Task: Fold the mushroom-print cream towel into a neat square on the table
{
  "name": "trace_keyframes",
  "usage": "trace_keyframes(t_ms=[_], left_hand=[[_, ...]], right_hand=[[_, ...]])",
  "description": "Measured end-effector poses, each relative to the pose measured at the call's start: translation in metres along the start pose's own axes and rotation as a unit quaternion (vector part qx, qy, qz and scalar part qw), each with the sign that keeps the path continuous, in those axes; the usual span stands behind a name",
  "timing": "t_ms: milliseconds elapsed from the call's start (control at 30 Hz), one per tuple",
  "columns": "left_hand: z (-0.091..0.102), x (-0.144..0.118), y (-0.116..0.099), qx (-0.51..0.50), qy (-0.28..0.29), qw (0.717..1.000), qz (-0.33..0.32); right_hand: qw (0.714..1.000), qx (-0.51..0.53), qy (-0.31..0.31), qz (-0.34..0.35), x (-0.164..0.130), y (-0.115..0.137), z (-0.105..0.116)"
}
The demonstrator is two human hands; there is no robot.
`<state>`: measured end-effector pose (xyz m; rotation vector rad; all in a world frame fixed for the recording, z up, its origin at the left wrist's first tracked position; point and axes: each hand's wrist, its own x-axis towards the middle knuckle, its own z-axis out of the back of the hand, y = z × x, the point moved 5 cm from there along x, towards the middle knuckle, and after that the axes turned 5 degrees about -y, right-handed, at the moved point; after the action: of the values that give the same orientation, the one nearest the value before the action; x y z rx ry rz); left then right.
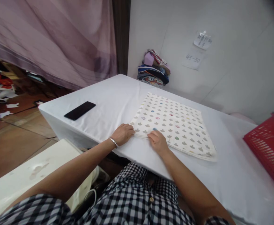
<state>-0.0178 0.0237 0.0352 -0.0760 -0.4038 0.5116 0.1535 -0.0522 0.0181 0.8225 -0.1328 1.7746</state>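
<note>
1. Folded patterned cloth (174, 123): lies flat at the desk (109, 103) centre.
2. Left hand (123, 133): fingers curled on the cloth's near-left corner.
3. Right hand (158, 141): just beside the left, pinching the near edge.
4. Phone (80, 110): far left.

You've got one cam only, head-mounted, looking fwd and down across the white table (118, 103) from its near edge, so no second view shares anything with it. It sits close: your checked shirt (132, 203) fills the bottom of frame, both forearms run up from there, and the left hand (123, 133) and right hand (158, 142) land near centre on the patterned cloth (174, 122). Wide-angle w/ dark corner top right; view takes in the wall (232, 62) ahead, curtain (57, 40) upper left, red basket (270, 147) at right edge.
</note>
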Motion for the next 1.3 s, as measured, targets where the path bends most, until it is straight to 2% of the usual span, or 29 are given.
trace_keyframes(t_ms=[267,433,667,967,1133,1300], left_hand=[[-0.005,0.003,-0.004,0.002,-0.013,1.0,-0.016],[-0.013,0.011,-0.009,0.009,0.001,1.0,-0.02],[-0.013,0.016,-0.007,0.008,0.005,1.0,-0.02],[-0.008,0.013,-0.011,0.044,-0.057,0.996,-0.056],[-0.009,0.009,-0.014,0.034,-0.038,0.995,-0.086],[-0.01,0.013,-0.015,0.051,-0.043,0.996,-0.065]], right_hand=[[0.999,0.02,0.042,0.005,0.0,0.001,0.0],[0.998,0.001,0.055,-0.004,0.001,0.003,0.001],[0.997,-0.02,0.066,-0.017,0.005,0.007,0.001],[0.996,-0.083,0.023,-0.005,0.001,0.007,-0.001],[0.994,-0.103,0.037,0.006,0.002,0.008,-0.003],[0.996,-0.08,0.038,-0.004,0.0,0.007,-0.003]])
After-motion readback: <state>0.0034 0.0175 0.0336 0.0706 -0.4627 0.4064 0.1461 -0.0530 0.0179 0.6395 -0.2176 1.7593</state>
